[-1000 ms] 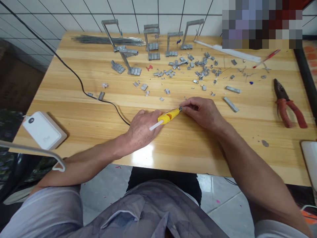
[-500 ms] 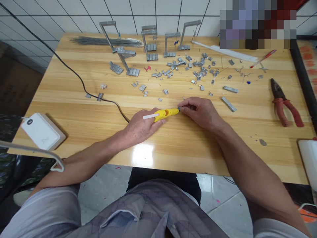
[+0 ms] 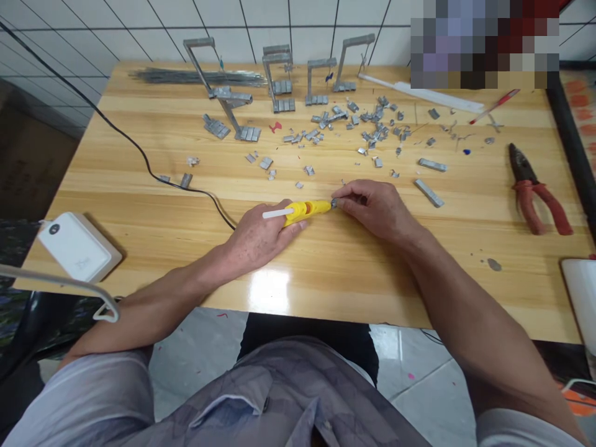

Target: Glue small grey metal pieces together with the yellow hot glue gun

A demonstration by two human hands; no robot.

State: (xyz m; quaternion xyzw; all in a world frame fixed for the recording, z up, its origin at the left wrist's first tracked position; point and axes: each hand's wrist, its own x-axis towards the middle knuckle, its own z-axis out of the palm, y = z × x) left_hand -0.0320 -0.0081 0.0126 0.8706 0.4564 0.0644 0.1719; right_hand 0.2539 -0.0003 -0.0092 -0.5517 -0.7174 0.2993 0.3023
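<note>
My left hand [image 3: 265,233] is wrapped round a yellow hot glue gun [image 3: 305,211] with a white glue stick [image 3: 278,213] poking out of its rear. The gun's nozzle points right, at the fingertips of my right hand [image 3: 375,205]. Between that thumb and forefinger is a small grey piece [image 3: 334,203], pinched right at the nozzle; its exact shape is hidden. Beyond the hands lie many small folded grey metal pieces [image 3: 379,127]. Several grey metal stands, such as one with a hooked arm [image 3: 321,81], stand upright at the back.
Red-handled pliers [image 3: 528,192] lie on the right of the wooden table [image 3: 354,279]. Two grey bars [image 3: 429,192] rest near my right hand. A white power bank [image 3: 79,245] sits at the left, and a black cable [image 3: 135,146] runs to the glue gun. Thin wires [image 3: 200,76] lie at the back.
Hardly anything differs. The view has shifted slightly, and both hands keep the glue gun and the small grey piece together in the same pose.
</note>
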